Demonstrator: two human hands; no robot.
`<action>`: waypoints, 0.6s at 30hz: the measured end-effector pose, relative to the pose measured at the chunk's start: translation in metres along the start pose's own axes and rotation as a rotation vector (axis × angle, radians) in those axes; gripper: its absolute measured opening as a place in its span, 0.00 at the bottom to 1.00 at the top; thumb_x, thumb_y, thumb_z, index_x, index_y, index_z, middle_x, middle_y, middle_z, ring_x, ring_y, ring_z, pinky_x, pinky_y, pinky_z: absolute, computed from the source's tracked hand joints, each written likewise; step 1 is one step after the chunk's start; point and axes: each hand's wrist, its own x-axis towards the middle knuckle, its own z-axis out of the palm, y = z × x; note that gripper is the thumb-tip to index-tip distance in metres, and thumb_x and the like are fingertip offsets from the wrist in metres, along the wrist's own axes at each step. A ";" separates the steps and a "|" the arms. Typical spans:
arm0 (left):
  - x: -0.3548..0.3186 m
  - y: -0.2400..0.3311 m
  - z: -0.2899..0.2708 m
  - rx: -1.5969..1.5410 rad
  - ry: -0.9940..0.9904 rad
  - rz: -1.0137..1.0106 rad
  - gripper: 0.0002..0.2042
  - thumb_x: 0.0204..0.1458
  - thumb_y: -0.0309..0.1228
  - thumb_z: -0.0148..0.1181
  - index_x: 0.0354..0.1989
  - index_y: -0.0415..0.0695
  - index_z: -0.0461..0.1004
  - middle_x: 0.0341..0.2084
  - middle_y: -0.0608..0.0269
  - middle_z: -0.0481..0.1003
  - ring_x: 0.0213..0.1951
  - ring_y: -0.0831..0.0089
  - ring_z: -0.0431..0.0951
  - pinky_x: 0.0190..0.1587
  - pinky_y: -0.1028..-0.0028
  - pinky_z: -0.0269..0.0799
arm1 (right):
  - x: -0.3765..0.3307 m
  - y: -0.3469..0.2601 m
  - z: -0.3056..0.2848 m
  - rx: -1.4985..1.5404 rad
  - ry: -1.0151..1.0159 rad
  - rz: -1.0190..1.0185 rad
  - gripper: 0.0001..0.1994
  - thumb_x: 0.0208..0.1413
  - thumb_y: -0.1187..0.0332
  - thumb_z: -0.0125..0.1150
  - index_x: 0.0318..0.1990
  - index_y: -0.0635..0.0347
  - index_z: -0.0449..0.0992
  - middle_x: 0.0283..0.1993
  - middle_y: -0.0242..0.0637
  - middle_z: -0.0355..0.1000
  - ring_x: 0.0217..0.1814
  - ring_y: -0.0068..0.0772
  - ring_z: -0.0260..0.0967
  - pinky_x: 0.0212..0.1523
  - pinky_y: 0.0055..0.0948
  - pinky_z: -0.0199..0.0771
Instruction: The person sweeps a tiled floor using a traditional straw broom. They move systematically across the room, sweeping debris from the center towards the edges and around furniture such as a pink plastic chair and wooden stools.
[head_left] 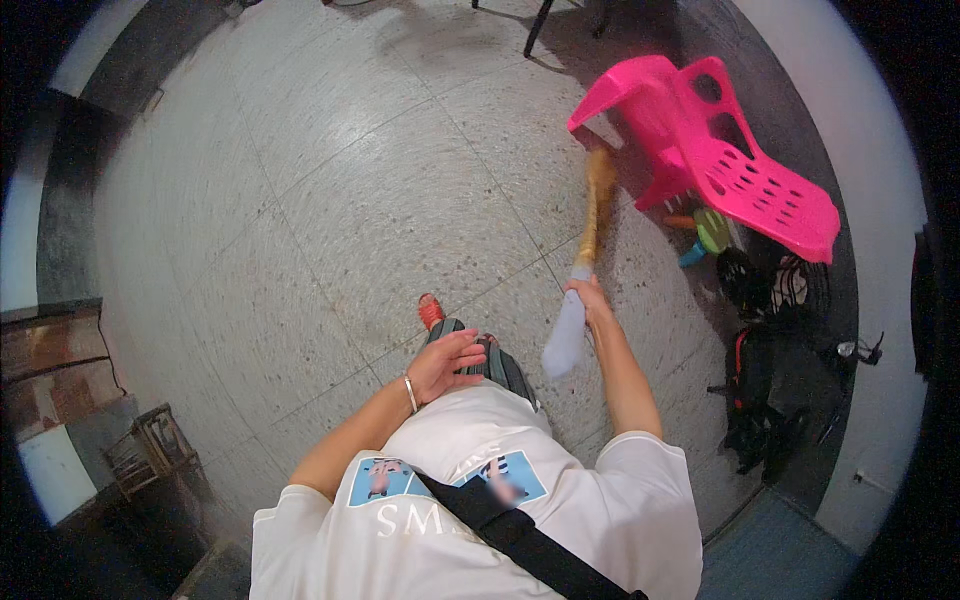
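My right hand [590, 300] is wrapped round a hand broom [593, 225], where its pale handle meets the yellowish bound part. The handle's thick end points back toward me, and the bristle end, somewhat blurred, reaches away over the floor beside a bright pink plastic chair [770, 200]. In front of my waist, my left hand [450, 365] holds nothing; its fingers are stretched out, and a bracelet circles the wrist.
Green, blue and orange items [712, 232] lie by the pink chair. Behind them, along the right wall, are black footwear [740, 280] and a black bag [760, 390] with red trim. Dark furniture legs [538, 28] stand far ahead. A wooden frame [155, 450] is at lower left.
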 end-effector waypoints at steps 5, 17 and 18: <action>0.005 0.035 -0.037 -0.151 0.057 -0.044 0.23 0.49 0.41 0.53 0.52 0.48 0.60 0.41 0.59 0.67 0.45 0.62 0.67 0.45 0.55 0.68 | 0.079 0.018 0.086 0.208 -0.145 0.214 0.24 0.36 0.78 0.59 0.44 0.63 0.59 0.31 0.44 0.66 0.25 0.38 0.66 0.20 0.38 0.68; -0.044 0.105 -0.040 0.009 0.222 0.202 0.29 0.45 0.31 0.56 0.55 0.54 0.47 0.37 0.58 0.63 0.33 0.62 0.69 0.28 0.62 0.73 | -0.060 -0.015 0.360 -0.417 -0.560 -0.104 0.49 0.27 0.71 0.64 0.62 0.61 0.43 0.51 0.47 0.61 0.45 0.37 0.64 0.39 0.29 0.69; -0.041 0.110 -0.036 0.056 0.259 0.243 0.30 0.45 0.31 0.56 0.55 0.54 0.46 0.39 0.58 0.62 0.34 0.62 0.69 0.28 0.62 0.73 | -0.069 -0.035 0.363 -0.412 -0.639 -0.100 0.50 0.27 0.70 0.64 0.63 0.62 0.42 0.53 0.47 0.60 0.45 0.37 0.64 0.41 0.28 0.68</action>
